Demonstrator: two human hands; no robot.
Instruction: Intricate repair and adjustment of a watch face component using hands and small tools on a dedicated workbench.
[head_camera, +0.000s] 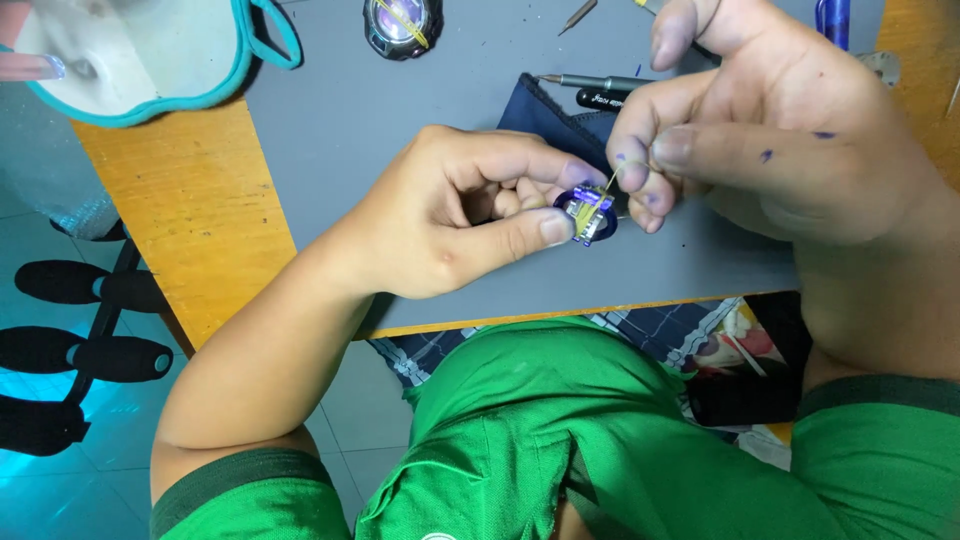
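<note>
Left hand (470, 215) pinches our small blue part (588, 212); right hand (760, 120) nips its thin yellow strip (606, 185). Grey mat (400, 120) lies open far-left, near the worktop (190, 210) edge.

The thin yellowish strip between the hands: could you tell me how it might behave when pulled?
The strip looks thin and slightly bowed, so probably floppy. Pinched by the right hand, likely light and easily creased.
</note>
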